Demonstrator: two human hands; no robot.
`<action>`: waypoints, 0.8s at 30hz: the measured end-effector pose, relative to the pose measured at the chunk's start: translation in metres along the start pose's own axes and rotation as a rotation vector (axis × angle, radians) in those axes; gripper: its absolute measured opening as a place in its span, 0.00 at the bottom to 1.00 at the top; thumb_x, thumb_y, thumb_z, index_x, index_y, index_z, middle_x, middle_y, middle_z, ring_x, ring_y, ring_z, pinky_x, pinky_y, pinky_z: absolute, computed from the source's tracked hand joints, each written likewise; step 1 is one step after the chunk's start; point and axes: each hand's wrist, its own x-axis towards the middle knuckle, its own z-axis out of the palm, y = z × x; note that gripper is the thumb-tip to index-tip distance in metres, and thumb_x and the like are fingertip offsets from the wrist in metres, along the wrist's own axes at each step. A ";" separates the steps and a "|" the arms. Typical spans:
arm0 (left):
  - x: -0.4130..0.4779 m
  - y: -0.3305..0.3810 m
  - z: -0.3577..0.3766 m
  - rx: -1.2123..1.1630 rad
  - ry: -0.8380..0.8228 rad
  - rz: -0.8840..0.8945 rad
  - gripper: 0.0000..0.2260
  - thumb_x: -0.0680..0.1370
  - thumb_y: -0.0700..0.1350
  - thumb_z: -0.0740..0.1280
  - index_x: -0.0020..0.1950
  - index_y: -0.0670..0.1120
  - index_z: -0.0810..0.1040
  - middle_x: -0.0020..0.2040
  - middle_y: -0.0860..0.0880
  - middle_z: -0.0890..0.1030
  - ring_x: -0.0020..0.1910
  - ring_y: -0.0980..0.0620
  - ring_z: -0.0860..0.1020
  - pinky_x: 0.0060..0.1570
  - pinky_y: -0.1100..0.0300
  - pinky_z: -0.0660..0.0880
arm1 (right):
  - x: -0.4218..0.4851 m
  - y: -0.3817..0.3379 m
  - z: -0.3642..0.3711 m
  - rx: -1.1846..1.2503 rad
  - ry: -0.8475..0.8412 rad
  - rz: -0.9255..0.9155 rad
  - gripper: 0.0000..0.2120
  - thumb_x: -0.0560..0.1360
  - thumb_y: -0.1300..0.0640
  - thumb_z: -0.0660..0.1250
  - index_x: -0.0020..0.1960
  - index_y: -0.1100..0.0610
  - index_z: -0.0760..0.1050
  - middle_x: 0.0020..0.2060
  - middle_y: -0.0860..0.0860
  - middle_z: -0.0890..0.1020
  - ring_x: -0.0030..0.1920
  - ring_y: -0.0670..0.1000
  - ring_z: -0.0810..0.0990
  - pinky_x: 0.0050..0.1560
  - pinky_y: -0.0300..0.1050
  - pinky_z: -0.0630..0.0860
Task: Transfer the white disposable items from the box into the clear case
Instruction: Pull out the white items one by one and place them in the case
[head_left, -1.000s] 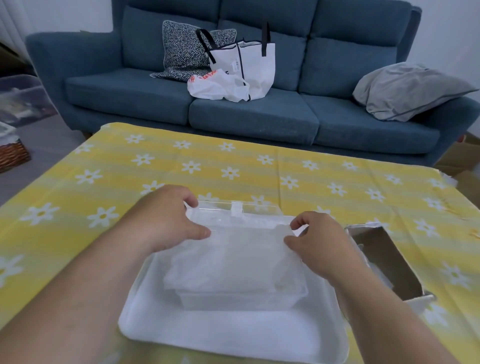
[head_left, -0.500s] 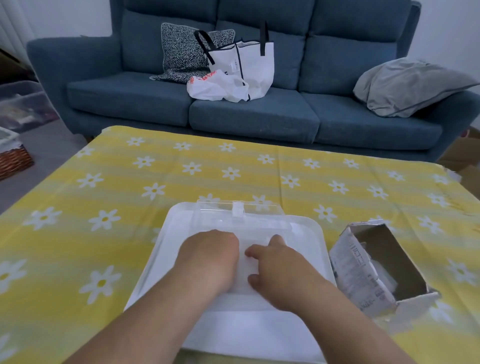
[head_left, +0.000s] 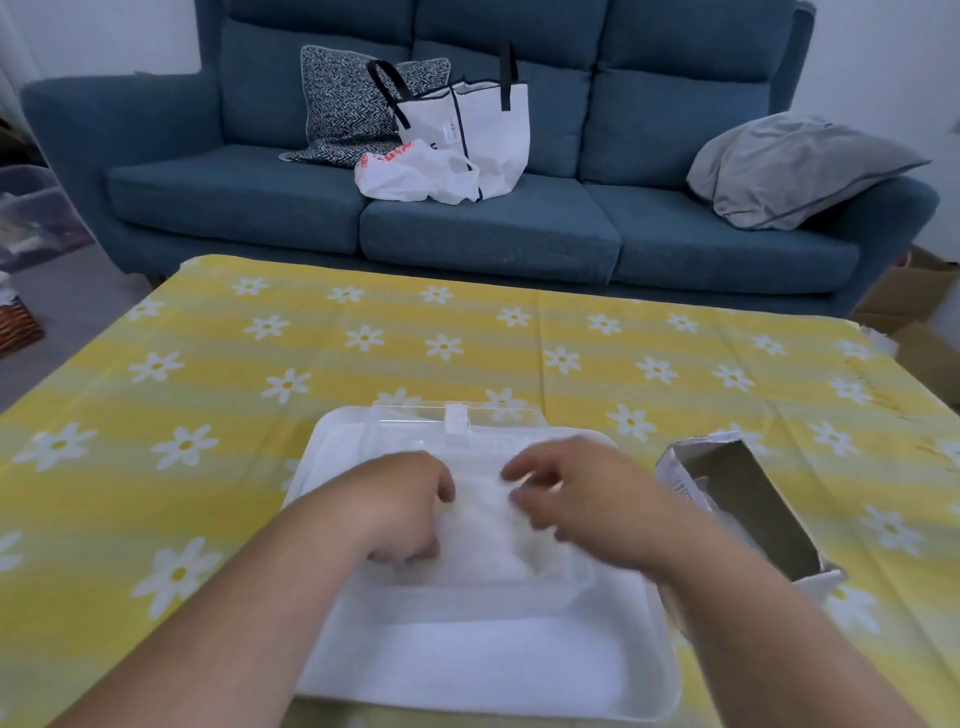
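Box (head_left: 748, 499) right of case (head_left: 467, 421), on tray (head_left: 467, 665)

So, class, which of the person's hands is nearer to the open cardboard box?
Right. The right hand is over the clear case, just beside the cardboard box; the left hand is over the case's far side from the box.

Beyond the far edge of our daisy-print tablecloth (head_left: 322, 364) stands a blue sofa (head_left: 234, 192). On it we see a patterned cushion (head_left: 343, 109), a white tote bag (head_left: 483, 130), a crumpled plastic bag (head_left: 415, 176) touching the tote, and a grey pillow (head_left: 789, 166).
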 end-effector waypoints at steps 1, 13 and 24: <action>-0.004 0.001 -0.007 -0.003 0.068 0.006 0.20 0.75 0.44 0.72 0.65 0.56 0.74 0.55 0.53 0.79 0.48 0.49 0.81 0.34 0.63 0.72 | -0.005 0.005 -0.014 0.086 0.157 0.027 0.06 0.77 0.54 0.66 0.49 0.49 0.82 0.44 0.49 0.85 0.42 0.53 0.85 0.47 0.54 0.82; -0.006 0.055 0.004 -0.318 0.382 0.325 0.07 0.77 0.48 0.68 0.39 0.51 0.80 0.35 0.55 0.78 0.32 0.55 0.75 0.35 0.59 0.73 | -0.024 0.090 -0.045 -0.115 0.152 0.391 0.27 0.78 0.36 0.59 0.33 0.57 0.69 0.30 0.52 0.73 0.30 0.53 0.73 0.33 0.44 0.66; -0.001 0.087 0.022 -0.405 0.317 0.486 0.06 0.77 0.46 0.68 0.40 0.51 0.81 0.39 0.47 0.82 0.33 0.54 0.75 0.41 0.50 0.77 | -0.028 0.093 -0.062 -0.138 0.430 0.387 0.21 0.76 0.54 0.64 0.26 0.57 0.66 0.24 0.53 0.73 0.25 0.52 0.67 0.26 0.42 0.60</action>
